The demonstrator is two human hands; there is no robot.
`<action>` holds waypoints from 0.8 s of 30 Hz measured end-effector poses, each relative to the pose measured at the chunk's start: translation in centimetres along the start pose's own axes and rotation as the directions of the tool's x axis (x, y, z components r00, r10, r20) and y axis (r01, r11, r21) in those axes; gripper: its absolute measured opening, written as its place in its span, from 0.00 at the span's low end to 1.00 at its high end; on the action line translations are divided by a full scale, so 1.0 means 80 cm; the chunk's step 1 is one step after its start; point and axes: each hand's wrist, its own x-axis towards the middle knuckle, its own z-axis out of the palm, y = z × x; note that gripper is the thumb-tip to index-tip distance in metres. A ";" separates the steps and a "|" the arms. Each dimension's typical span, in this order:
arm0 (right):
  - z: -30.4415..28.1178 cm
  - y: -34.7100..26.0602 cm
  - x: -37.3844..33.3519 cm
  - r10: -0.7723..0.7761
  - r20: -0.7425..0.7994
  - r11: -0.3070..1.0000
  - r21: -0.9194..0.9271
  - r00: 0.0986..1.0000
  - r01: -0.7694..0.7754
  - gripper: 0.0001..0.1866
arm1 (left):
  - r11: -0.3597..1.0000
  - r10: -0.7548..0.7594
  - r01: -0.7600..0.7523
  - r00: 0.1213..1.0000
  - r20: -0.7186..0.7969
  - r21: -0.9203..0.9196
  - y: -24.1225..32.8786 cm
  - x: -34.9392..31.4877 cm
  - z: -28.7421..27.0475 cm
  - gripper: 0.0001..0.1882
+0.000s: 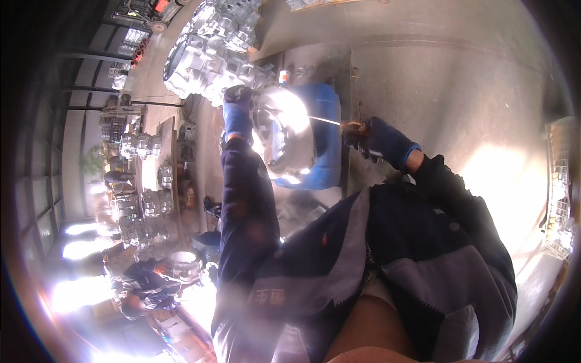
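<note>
A round silver metal casting (pixel 289 130) with a wide opening rests on a blue plastic drum (pixel 327 136) in front of me. My left hand (pixel 238 114), in a blue glove with a dark grip coating, is closed at the casting's far left edge; its fingertips are partly hidden. On the other side, my gloved right hand (pixel 382 143) is wrapped round the brown handle of a slim file-like tool (pixel 324 120). The thin bright shaft points left, and its tip reaches the casting's right rim. Glare hides the exact contact.
More silver castings (pixel 203 66) are piled at the far left. A small white bottle with an orange part (pixel 284 77) stands behind the drum. At left are a workbench (pixel 166 157) with castings and another person (pixel 148 284) bent over a part. A wire crate (pixel 560 187) stands at far right.
</note>
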 end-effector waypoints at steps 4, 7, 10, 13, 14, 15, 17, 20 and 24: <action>0.001 -0.013 0.006 0.044 0.055 0.986 -0.163 0.998 -0.035 0.13 | 0.999 0.018 -0.018 1.000 0.000 -0.035 -0.003 0.003 -0.001 0.10; -0.002 -0.022 0.007 0.139 0.080 0.989 -0.051 0.987 -0.135 0.13 | 1.000 0.005 -0.005 1.000 -0.021 0.002 -0.002 0.003 0.000 0.09; -0.006 -0.030 0.003 0.165 0.111 0.982 -0.108 0.980 -0.154 0.13 | 1.000 0.018 -0.018 1.000 -0.006 0.012 0.002 -0.001 0.000 0.09; -0.008 -0.033 0.003 0.114 0.115 0.991 -0.082 0.987 -0.105 0.14 | 0.999 0.010 -0.010 1.000 0.007 -0.034 0.005 -0.005 0.001 0.10; -0.009 -0.032 0.003 0.096 0.111 0.992 -0.095 0.989 -0.085 0.14 | 0.999 0.009 -0.009 1.000 0.002 -0.044 0.006 -0.006 0.002 0.10; -0.009 -0.032 0.004 0.079 0.109 0.992 -0.111 0.991 -0.066 0.15 | 0.998 0.005 -0.005 1.000 -0.005 -0.056 0.007 -0.006 0.003 0.10; -0.011 -0.029 0.006 0.001 0.108 0.981 -0.195 0.994 0.021 0.16 | 0.999 0.023 -0.023 1.000 0.009 -0.035 0.007 -0.008 0.004 0.10; -0.015 -0.027 0.010 -0.055 0.103 0.959 -0.271 0.993 0.081 0.19 | 1.000 0.014 -0.014 1.000 -0.005 -0.023 0.006 -0.009 0.004 0.10; -0.018 -0.031 0.020 0.006 0.018 0.978 -0.207 1.000 -0.002 0.19 | 1.000 -0.001 0.001 1.000 -0.001 0.010 0.007 -0.006 0.002 0.10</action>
